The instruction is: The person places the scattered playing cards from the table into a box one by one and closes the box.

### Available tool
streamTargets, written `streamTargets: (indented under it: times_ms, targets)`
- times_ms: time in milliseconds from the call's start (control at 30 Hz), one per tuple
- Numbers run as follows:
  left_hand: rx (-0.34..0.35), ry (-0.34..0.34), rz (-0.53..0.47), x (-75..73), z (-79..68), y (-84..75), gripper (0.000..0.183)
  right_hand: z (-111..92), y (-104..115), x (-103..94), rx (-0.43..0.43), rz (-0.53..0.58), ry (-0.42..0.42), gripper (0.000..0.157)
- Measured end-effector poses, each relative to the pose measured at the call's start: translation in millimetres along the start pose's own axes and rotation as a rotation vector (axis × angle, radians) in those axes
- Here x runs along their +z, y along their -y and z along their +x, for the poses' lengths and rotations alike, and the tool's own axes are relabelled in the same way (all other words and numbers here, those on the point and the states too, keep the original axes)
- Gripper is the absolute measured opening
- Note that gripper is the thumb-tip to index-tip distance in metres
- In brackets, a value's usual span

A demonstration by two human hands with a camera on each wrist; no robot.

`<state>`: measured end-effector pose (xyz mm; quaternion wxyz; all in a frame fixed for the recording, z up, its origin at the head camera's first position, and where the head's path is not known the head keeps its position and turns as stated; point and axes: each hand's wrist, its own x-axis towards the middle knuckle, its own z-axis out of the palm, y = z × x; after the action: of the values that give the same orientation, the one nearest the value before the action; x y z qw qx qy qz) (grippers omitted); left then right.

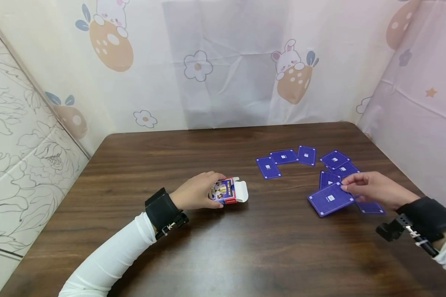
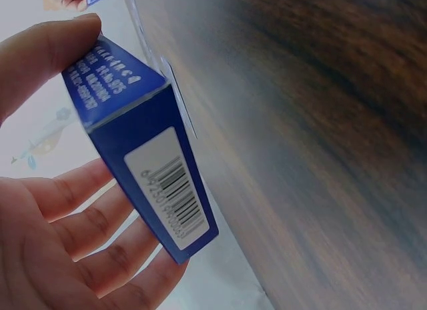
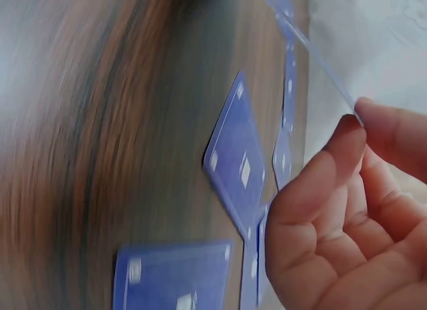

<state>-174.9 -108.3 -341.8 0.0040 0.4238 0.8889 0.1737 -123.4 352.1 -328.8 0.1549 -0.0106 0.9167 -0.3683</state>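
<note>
My left hand grips a small playing-card box on the table, thumb on one side and fingers on the other. The white end flap of the box stands open toward the right. In the left wrist view, the box's dark blue end with a barcode label faces the camera. My right hand pinches a blue-backed playing card at its corner between thumb and forefinger. That card is seen nearly edge-on in the right wrist view, lifted above other cards.
Several blue-backed cards lie face down under and around the right hand, including an upper one. Farther left, a short row of 3 more includes a card. The brown wooden table meets patterned cloth at its back edge.
</note>
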Motion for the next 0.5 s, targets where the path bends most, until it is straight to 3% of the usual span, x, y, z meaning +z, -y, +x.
streamTargets:
  times_ms: [233,500]
  targets:
    - [-0.001,0.001,0.005,-1.5,-1.2,1.4,0.069,2.6,8.4,4.4,-0.026,0.253,0.033,0.037]
    - [-0.010,0.000,0.012,-2.6,-1.9,3.2,0.070,11.7,26.9,22.5,-0.082,0.536,0.062,0.012]
